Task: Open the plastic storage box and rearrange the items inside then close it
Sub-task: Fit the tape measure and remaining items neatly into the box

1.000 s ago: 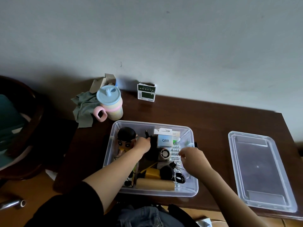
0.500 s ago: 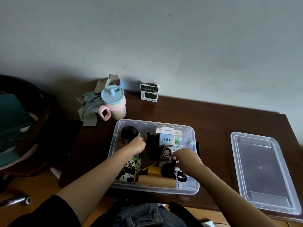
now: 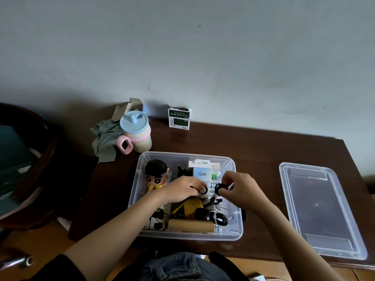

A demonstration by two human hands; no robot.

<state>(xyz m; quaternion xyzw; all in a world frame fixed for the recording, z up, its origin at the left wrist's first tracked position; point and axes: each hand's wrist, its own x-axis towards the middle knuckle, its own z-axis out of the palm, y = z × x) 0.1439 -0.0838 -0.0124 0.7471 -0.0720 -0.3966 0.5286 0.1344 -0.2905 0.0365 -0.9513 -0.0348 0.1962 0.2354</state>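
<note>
Storage box (image 3: 233, 233) open at the desk's (image 3: 263, 142) near edge, left hand (image 3: 182, 189) inside pinching a small white fan (image 3: 203, 191), right hand (image 3: 239, 189) gripping a black cable coil (image 3: 220, 188) above the clutter, clear lid (image 3: 320, 209) lying well apart on the right.

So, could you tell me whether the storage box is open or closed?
Open: the storage box has no cover; its lid lies on the desk beside it.

Both hands reach into the open storage box (image 3: 140, 179); its lid (image 3: 320, 209) lies apart, rightward.
</note>
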